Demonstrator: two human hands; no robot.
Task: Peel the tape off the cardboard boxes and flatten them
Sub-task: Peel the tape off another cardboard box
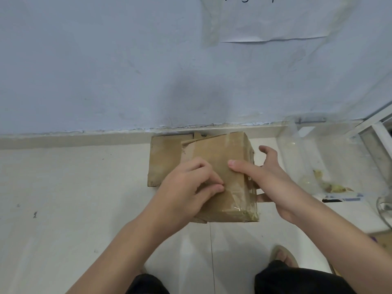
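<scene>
Two bare hands work on one cardboard box (220,166) held over the floor (74,198). The left hand (186,187) lies on the box's top face with its fingers curled, the fingertips (218,188) pressed together on the clear tape (237,200) where it runs toward the near edge; whether they have lifted any of it I cannot tell. The right hand (273,183) steadies the box from its right side: the thumb lies straight across the top face, the other fingers are spread past the right wall, one of them showing beneath the box.

That box is brown, squarish and a little crushed, its surface matt, with glossy wrinkled tape across the top and down the near corner, where the film is yellowed. Behind it, touching it in this view, a flattened cardboard piece (165,162) lies against the foot of the wall (106,71).

Pale tiles with a thin joint line make up the floor. To the right lies a clear plastic bag (318,158) with yellowish scraps in it. A white paper sheet (275,22) is taped high on the bluish wall. Near the bottom edge show dark trouser legs and a sandalled foot (283,256).
</scene>
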